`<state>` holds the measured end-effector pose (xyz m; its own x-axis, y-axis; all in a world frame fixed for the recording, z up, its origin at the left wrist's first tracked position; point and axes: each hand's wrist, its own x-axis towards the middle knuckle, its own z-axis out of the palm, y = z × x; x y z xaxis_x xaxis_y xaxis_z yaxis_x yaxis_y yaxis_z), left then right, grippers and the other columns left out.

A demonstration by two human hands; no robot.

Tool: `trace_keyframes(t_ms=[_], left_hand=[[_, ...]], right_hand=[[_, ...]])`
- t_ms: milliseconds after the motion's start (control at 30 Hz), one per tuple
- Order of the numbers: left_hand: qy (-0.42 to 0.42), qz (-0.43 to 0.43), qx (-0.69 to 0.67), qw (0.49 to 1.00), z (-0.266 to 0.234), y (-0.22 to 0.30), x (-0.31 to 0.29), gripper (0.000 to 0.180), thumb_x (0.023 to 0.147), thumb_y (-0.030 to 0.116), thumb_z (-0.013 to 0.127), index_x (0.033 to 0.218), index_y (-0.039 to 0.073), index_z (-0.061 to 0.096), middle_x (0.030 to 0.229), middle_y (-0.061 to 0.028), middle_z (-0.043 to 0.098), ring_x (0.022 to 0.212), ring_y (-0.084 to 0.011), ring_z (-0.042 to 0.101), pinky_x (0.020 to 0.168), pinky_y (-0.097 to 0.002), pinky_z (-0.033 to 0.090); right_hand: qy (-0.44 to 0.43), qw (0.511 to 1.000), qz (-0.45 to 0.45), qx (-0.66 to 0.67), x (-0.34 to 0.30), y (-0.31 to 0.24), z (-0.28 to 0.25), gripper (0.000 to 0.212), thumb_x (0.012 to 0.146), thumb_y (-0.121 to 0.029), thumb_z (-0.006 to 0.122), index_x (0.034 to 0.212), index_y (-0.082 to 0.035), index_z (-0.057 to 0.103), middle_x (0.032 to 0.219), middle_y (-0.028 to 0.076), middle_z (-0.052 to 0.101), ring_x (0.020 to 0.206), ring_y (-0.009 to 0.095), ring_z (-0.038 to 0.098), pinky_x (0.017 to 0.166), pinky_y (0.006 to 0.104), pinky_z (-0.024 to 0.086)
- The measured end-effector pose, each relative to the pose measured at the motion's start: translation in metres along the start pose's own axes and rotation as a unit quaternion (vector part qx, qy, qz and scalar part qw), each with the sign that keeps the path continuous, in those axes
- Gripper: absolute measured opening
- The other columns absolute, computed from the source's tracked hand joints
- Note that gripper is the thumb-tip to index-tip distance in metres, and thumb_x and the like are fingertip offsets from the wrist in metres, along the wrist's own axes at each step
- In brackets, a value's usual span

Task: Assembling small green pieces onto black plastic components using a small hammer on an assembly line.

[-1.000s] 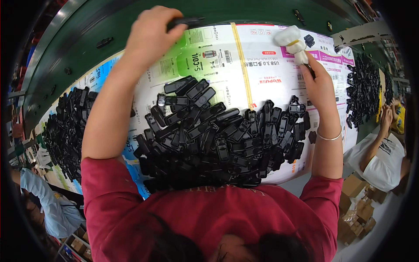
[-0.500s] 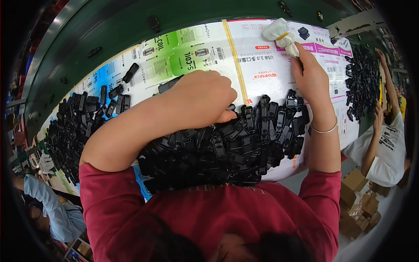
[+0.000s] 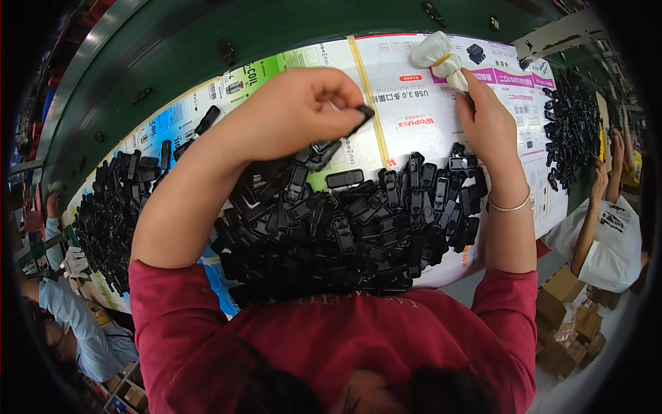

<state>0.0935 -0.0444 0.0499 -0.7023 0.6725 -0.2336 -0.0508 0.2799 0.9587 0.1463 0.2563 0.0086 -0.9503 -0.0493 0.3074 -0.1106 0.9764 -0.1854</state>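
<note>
My left hand [image 3: 293, 114] pinches a small black plastic casing [image 3: 363, 117] between thumb and fingertips, above the printed cardboard sheet [image 3: 407, 103]. My right hand [image 3: 491, 124] is closed around the tail of a white cloth dabber [image 3: 433, 52], a bundle tied with a yellow band. Its round head rests at or just above the far side of the sheet; contact cannot be made out. Between my arms spreads a heap of similar oblong black casings [image 3: 352, 238]. One loose casing [image 3: 344, 179] lies along the heap's far edge.
A green conveyor belt [image 3: 179, 52] runs along the far side, carrying scattered black pieces. More black casings [image 3: 114, 207] are heaped at left, and another heap [image 3: 574, 127] lies at right. Co-workers stand at both sides. Cardboard boxes [image 3: 557, 295] sit on the floor at right.
My left hand has risen from the heap toward the far side and now shows a casing in its fingertips. My right hand barely moved. Pieces on the belt have shifted left.
</note>
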Motion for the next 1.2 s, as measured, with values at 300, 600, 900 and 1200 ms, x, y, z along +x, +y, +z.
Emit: trace_keyframes(t_ms=[300,600,900,1200], left_hand=[[0.136,-0.002,0.005,0.991,-0.023,-0.025,0.022,0.032,0.090,0.013,0.067,0.120,0.005,0.062,0.100,-0.0039,0.064,0.078,-0.0098,0.061,0.072,-0.0226,0.049],[0.196,0.114,0.348,0.910,-0.033,-0.040,0.018,0.026,0.083,0.016,0.072,0.107,0.007,0.067,0.105,-0.0052,0.058,0.088,-0.0190,0.056,0.077,-0.0306,0.047],[0.196,0.075,0.368,0.906,-0.026,-0.039,0.020,0.024,0.083,0.016,0.070,0.103,0.005,0.066,0.099,-0.0063,0.060,0.090,-0.0224,0.059,0.079,-0.0320,0.048],[0.186,0.086,0.378,0.903,-0.032,-0.040,0.020,0.024,0.081,0.017,0.072,0.102,0.005,0.066,0.096,-0.0065,0.061,0.085,-0.0210,0.059,0.074,-0.0303,0.049]], right_hand=[[-0.005,0.999,-0.018,0.050,0.001,-0.003,-0.007,0.036,0.093,-0.021,0.057,0.129,-0.015,0.056,0.096,0.009,0.067,0.080,0.029,0.066,0.067,0.0401,0.053],[0.035,0.978,-0.186,0.089,0.011,-0.061,-0.008,0.038,0.085,-0.010,0.064,0.122,-0.018,0.063,0.078,0.004,0.061,0.069,0.023,0.062,0.057,0.0342,0.051],[0.010,0.976,-0.208,0.059,0.021,-0.060,-0.001,0.041,0.082,-0.002,0.065,0.121,-0.015,0.066,0.079,0.003,0.062,0.065,0.020,0.059,0.056,0.0331,0.048],[0.005,0.983,-0.148,0.106,0.023,-0.054,-0.001,0.034,0.088,-0.008,0.062,0.121,-0.011,0.064,0.079,0.010,0.061,0.069,0.024,0.061,0.062,0.0333,0.050]])
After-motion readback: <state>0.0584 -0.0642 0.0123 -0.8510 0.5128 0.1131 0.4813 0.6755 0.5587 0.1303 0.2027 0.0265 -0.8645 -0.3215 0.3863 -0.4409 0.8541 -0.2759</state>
